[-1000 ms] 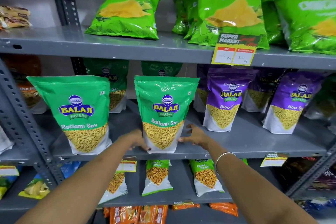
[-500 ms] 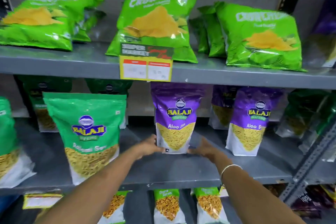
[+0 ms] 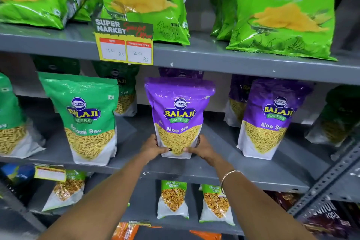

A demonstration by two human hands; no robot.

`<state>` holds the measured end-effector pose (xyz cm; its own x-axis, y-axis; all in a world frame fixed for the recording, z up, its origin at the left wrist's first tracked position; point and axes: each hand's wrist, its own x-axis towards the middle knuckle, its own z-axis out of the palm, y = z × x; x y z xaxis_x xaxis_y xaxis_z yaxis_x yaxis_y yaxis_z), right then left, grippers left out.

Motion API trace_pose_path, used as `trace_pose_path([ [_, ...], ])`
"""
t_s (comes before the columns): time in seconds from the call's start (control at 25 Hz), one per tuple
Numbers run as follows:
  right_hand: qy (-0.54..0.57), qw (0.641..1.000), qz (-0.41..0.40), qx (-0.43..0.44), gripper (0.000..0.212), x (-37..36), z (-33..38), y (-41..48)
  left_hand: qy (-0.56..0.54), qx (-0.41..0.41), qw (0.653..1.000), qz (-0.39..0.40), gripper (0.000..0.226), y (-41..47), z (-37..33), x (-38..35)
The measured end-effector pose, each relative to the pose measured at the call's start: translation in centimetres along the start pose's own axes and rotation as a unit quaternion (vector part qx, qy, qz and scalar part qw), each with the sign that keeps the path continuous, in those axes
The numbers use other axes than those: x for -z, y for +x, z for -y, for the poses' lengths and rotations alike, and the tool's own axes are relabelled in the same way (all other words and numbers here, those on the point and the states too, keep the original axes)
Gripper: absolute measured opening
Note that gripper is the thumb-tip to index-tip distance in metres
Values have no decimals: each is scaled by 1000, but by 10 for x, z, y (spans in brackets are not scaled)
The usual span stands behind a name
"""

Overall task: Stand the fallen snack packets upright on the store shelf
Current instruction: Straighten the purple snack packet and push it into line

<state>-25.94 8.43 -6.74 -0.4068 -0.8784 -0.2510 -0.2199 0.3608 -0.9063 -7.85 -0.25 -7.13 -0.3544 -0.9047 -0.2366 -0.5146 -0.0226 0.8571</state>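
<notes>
At frame centre, the left hand (image 3: 153,147) and right hand (image 3: 198,148) are gripping the base of the upright purple plastic Aloo Sev packet (image 3: 179,117) on the grey metal middle shelf (image 3: 243,177), while neighbouring packets are standing, suggesting little remaining.

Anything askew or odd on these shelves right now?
The price tag hangs tilted on the top shelf edge, and the far-left Crunchem bag lies flat. The held Aloo Sev packet stands upright.
</notes>
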Motion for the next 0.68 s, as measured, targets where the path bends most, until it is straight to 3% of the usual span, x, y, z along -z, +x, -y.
trace_pose_path([
  [0.2, -20, 1000, -18, 4, 75, -4, -6, -38, 17, -22, 1000, 8, 43, -36, 5, 1],
  [0.56, -17, 1000, -24, -3, 71, -6, -5, -61, 77, -31, 996, 19, 59, -54, 6, 3],
  [0.68, -14, 1000, -12, -17, 84, -5, -11, -54, 107, -37, 994, 11, 62, -54, 8, 1],
])
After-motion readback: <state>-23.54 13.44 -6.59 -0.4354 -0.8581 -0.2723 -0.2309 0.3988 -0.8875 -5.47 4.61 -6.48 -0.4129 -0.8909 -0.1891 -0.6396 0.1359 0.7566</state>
